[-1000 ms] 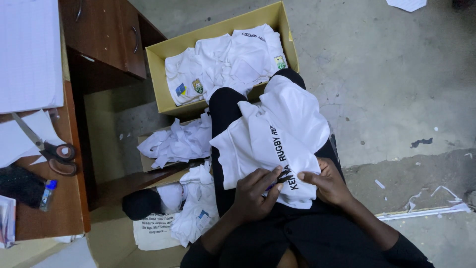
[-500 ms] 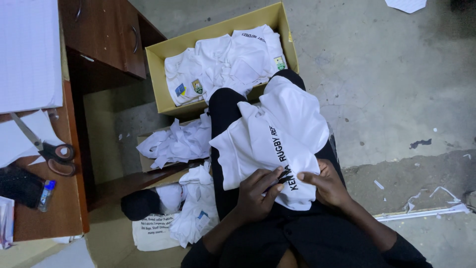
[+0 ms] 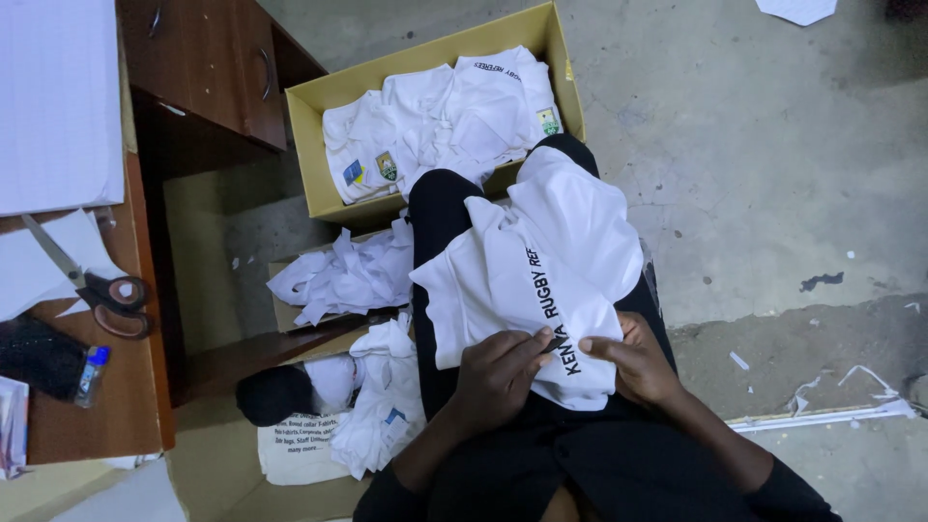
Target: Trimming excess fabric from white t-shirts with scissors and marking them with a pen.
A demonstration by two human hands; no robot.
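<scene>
We look down on a concrete floor [image 3: 773, 174], a wooden surface [image 3: 116, 406] at our left and a cardboard box [image 3: 319, 97] of folded white shirts ahead of our knees. Across our lap lies a white shirt [image 3: 541, 261] with black lettering. Our left hand [image 3: 498, 372] and right hand [image 3: 628, 360] rest on its near edge, fingers curled and pinching the fabric. Crumpled white wrappers [image 3: 338, 275] lie beside our left leg. Scissors [image 3: 101, 285] rest on the surface.
</scene>
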